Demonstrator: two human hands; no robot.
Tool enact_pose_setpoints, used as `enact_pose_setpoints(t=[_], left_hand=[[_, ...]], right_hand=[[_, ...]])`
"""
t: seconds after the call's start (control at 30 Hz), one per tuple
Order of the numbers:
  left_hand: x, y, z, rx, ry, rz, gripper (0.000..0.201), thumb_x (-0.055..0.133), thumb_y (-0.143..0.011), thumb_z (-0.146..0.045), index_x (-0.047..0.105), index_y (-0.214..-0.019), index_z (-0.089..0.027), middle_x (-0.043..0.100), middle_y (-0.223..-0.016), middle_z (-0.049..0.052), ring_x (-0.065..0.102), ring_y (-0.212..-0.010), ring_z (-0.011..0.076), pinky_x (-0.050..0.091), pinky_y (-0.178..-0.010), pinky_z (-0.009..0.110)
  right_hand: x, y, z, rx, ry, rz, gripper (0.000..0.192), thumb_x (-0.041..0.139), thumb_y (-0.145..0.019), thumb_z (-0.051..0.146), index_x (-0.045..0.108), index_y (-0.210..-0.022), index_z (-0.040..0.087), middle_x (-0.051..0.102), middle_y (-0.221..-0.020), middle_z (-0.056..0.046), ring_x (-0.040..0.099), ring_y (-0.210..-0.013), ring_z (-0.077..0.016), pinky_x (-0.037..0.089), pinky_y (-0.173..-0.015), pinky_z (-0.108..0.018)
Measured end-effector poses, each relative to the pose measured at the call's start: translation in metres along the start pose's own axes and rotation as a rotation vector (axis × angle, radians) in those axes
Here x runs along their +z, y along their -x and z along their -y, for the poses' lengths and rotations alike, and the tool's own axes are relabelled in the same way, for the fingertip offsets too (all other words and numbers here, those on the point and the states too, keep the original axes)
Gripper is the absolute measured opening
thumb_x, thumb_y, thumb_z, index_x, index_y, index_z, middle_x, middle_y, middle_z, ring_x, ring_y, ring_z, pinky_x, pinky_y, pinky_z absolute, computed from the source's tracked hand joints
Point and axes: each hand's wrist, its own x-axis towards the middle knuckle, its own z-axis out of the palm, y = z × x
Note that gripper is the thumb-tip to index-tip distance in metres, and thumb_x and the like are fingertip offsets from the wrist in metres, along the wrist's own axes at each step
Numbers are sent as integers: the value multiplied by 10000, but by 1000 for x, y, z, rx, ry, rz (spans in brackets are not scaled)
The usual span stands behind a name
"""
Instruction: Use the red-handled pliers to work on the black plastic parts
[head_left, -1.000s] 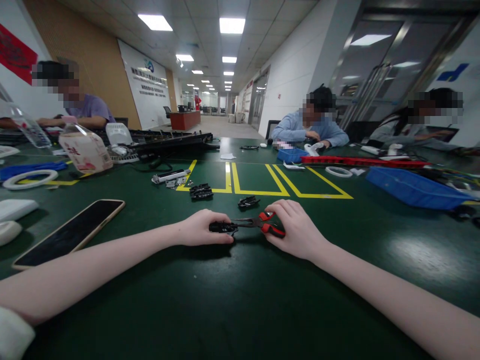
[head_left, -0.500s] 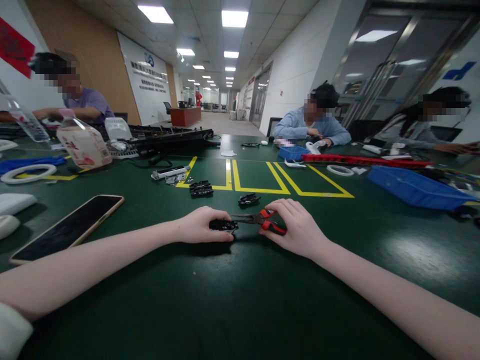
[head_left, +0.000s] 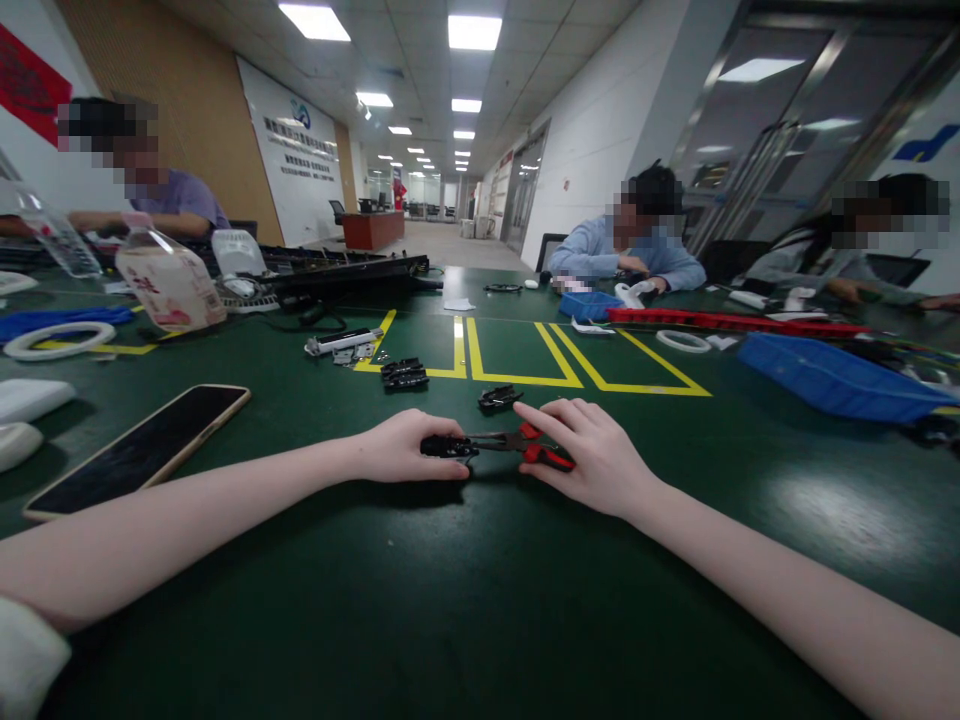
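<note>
My left hand [head_left: 409,447] grips a small black plastic part [head_left: 448,449] between thumb and fingers, just above the green table [head_left: 480,590]. Red-and-black needle-nose pliers [head_left: 546,457] are held in my right hand [head_left: 589,455], whose index finger is stretched out over the upper handle. The pliers' jaws point left and meet the right end of the black part; whether they pinch it cannot be made out. Beyond my hands lie another black part [head_left: 499,398] and a cluster of similar black pieces [head_left: 405,374].
A phone [head_left: 142,450] lies by my left forearm. Behind it are a white ring [head_left: 60,340] and a plastic bottle [head_left: 166,275]. A blue tray [head_left: 840,378] and a red strip [head_left: 735,322] are at the right. Several people sit around the table.
My right index finger has lifted and straightened off the upper plier handle. The pliers and the black part stay nearly in place; the view has shifted slightly.
</note>
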Motion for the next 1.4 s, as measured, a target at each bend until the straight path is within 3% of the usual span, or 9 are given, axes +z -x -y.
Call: enact_pose_setpoints(t=[0.13, 0.5, 1.0, 1.4], left_hand=[[0, 0, -1, -11, 5, 2, 420, 658, -872, -533, 697, -1077, -168, 710, -953, 41, 639, -843, 188, 416, -685, 253], [0, -1, 0, 1, -11, 1, 427, 654, -875, -538, 696, -1069, -160, 707, -884, 31, 624, -770, 168, 395, -661, 250], [2, 1, -6, -31, 7, -11, 434, 650, -883, -529, 699, -1115, -165, 735, -988, 55, 661, -854, 198, 432, -690, 266], [1, 1, -5, -8, 96, 9, 424, 663, -878, -514, 706, -1098, -154, 729, -978, 56, 651, -836, 192, 456, -704, 276]], right_hand=[[-1, 0, 0, -36, 47, 43, 575, 578, -947, 426, 494, -1454, 168, 635, -1173, -150, 567, -973, -279, 486, -786, -419], [-1, -4, 3, -104, 45, 29, 503, 527, -976, 405, 552, -1385, 113, 643, -1082, -160, 579, -993, -274, 505, -841, -423], [-5, -4, 8, -202, 156, 60, 470, 514, -981, 340, 536, -1398, 123, 657, -1112, -145, 538, -898, -247, 458, -755, -377], [-8, -3, 12, -167, 162, 107, 469, 477, -987, 341, 552, -1391, 115, 661, -1044, -154, 548, -882, -261, 460, -747, -394]])
